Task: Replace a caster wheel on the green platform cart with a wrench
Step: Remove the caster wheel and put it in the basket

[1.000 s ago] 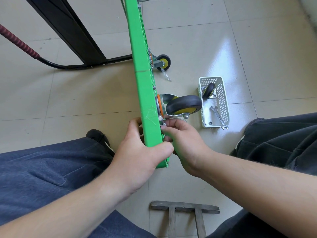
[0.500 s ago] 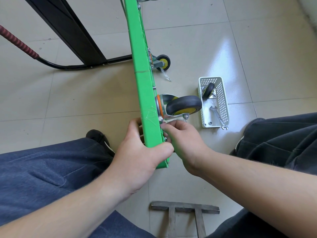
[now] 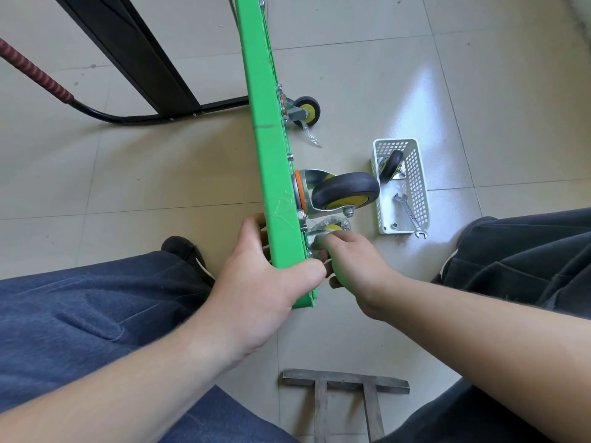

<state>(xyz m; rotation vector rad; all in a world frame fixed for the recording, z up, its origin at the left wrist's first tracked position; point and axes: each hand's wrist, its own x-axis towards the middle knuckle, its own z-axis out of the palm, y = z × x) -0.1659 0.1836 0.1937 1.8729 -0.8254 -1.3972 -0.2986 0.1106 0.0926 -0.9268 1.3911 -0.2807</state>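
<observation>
The green platform cart (image 3: 268,148) stands on its edge on the tiled floor. A black and yellow caster wheel (image 3: 343,191) sticks out of its underside to the right. My left hand (image 3: 256,276) grips the cart's near end, thumb on the right face. My right hand (image 3: 351,260) is beside the cart just below the caster's mounting plate, its fingertips pinching a small fastener there. A silver wrench (image 3: 409,215) lies in a white basket (image 3: 415,187) with another caster wheel (image 3: 391,166). A farther caster (image 3: 303,111) is fixed higher up the cart.
The cart's black handle frame (image 3: 128,52) lies on the floor at top left, with a red-wrapped grip (image 3: 35,71). My legs frame both sides. A grey metal bracket (image 3: 345,398) lies on the floor near the bottom edge.
My right hand has shifted slightly down along the cart's edge below the caster plate. My left hand and the cart have stayed put.
</observation>
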